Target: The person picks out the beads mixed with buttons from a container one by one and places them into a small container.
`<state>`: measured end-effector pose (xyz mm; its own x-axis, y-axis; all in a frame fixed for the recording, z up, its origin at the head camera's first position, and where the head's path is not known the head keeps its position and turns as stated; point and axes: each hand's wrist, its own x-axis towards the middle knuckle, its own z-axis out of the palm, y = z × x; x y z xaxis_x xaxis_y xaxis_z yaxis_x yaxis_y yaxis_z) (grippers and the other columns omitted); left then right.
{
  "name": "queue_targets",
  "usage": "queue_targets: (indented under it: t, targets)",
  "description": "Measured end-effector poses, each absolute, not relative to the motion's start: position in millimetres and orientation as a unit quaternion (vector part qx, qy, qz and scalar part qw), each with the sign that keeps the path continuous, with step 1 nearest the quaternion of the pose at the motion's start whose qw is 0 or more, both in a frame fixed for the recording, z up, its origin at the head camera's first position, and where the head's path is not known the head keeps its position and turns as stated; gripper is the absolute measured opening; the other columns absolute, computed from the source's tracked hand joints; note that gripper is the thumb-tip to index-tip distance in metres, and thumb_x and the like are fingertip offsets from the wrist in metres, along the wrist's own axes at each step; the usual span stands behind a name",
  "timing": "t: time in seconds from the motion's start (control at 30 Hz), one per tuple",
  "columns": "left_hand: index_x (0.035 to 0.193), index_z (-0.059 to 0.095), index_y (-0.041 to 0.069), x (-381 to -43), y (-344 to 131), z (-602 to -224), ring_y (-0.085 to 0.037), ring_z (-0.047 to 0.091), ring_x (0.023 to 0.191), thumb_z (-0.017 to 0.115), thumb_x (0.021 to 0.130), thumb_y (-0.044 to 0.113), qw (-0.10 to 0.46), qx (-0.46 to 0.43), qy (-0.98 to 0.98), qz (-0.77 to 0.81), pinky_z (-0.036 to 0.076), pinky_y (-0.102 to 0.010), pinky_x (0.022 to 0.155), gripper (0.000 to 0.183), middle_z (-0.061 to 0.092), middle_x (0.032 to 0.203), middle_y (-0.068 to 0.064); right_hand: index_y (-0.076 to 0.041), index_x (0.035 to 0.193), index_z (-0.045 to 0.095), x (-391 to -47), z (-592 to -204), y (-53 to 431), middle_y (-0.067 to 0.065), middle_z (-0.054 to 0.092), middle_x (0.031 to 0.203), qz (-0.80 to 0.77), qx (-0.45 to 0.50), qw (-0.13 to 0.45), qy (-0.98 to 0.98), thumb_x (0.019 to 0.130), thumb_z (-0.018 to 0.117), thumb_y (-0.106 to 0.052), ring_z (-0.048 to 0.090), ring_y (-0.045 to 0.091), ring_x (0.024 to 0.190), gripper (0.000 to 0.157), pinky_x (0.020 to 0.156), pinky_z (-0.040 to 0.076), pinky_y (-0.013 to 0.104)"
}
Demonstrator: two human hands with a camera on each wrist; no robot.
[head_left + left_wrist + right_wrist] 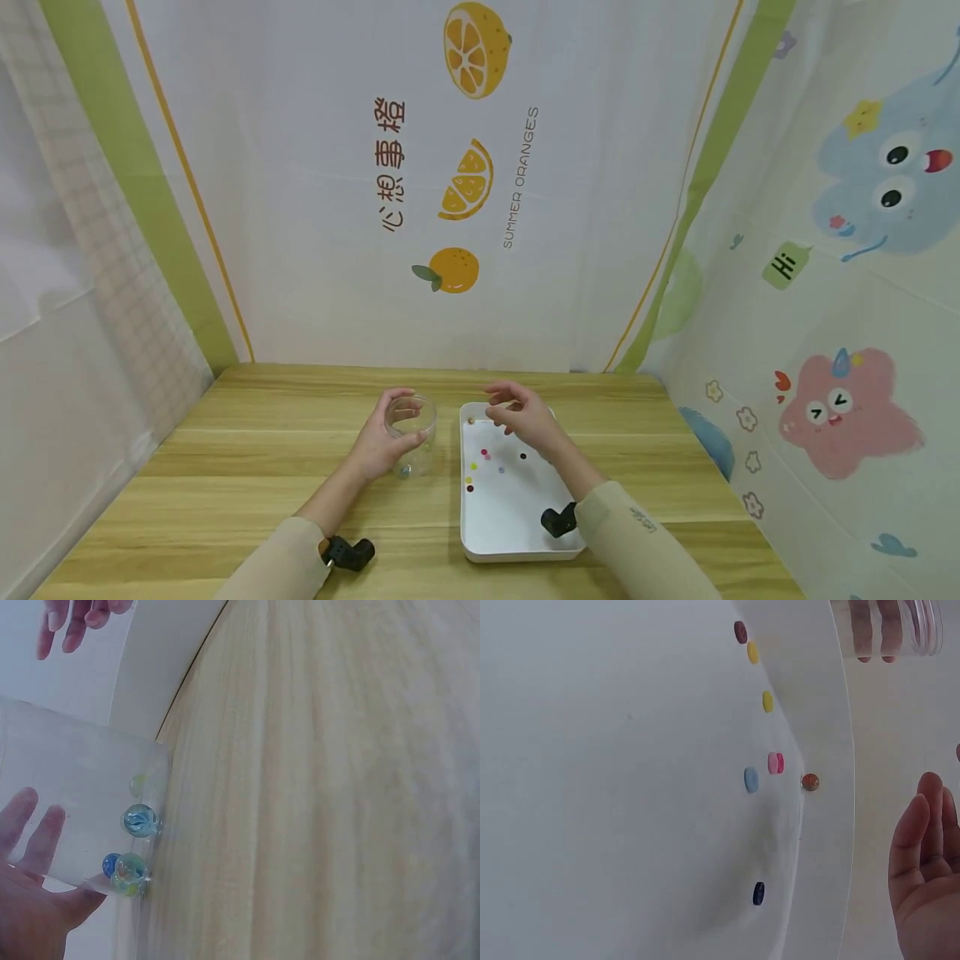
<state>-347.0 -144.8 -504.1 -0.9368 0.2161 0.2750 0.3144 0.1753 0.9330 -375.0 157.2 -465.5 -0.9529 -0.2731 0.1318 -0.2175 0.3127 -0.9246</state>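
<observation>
My left hand (375,446) grips a clear plastic jar (415,458) around its side, near the open mouth. The jar stands upright on the table to the left of a white tray (510,521). Several glass marbles (139,820) lie at its bottom, tinted blue, green and yellow. Over the far end of the tray hovers my right hand (531,419), fingers loosely bent, with nothing seen between them. Inside the tray, an orange-brown marble (810,782) sits by the wall. Small buttons lie near it: a black button (758,893), a light blue button (751,780), pink, yellow and dark red ones.
The wooden table (300,450) carries the jar and tray. A white curtain (315,250) printed with oranges hangs behind its far edge. On the right is a cloth (825,333) with cartoon figures. Black wrist cameras sit at both sleeves.
</observation>
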Motion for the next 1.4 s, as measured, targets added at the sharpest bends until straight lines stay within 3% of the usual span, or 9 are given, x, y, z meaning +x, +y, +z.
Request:
queue_targets:
  t: [0.67,0.9,1.2,1.4]
  targets:
    - [0.156,0.039,0.006,-345.0,-146.2,-502.6,-0.052,0.052,0.145,0.079,0.091,0.012,0.039,-0.178,-0.76,-0.624,0.059,-0.05,0.1,0.077,0.056,0.152,-0.03,-0.016,0.138,0.071,-384.4,-480.6,175.7,0.011,0.073,0.122,-0.544,-0.114,0.031,0.831,0.103,0.076,-0.017,0.07,0.021,0.086,0.035,0.072,0.057,0.033]
    - [0.156,0.039,0.008,-344.7,-145.6,-502.6,-0.05,0.053,0.144,0.078,0.09,0.012,0.039,-0.176,-0.764,-0.62,0.058,-0.051,0.101,0.076,0.054,0.152,-0.033,-0.011,0.144,0.067,-388.1,-484.1,171.8,0.012,0.072,0.127,-0.517,-0.118,0.054,0.846,0.103,0.075,-0.018,0.071,0.024,0.089,0.042,0.072,0.056,0.034]
    - [0.156,0.04,0.01,-345.4,-145.7,-502.1,-0.051,0.051,0.145,0.078,0.09,0.012,0.038,-0.181,-0.763,-0.62,0.058,-0.056,0.103,0.075,0.055,0.152,-0.031,-0.019,0.139,0.072,-395.6,-488.9,162.1,0.01,0.072,0.127,-0.492,-0.113,0.084,0.859,0.103,0.076,-0.018,0.073,0.021,0.091,0.036,0.07,0.055,0.032]
    - [0.157,0.039,0.008,-345.0,-146.2,-502.6,-0.052,0.051,0.145,0.078,0.09,0.013,0.038,-0.183,-0.762,-0.62,0.058,-0.056,0.102,0.078,0.055,0.152,-0.03,-0.017,0.134,0.074,-399.2,-494.1,152.7,0.009,0.072,0.12,-0.48,-0.122,0.089,0.864,0.103,0.076,-0.015,0.072,0.019,0.088,0.031,0.074,0.058,0.031]
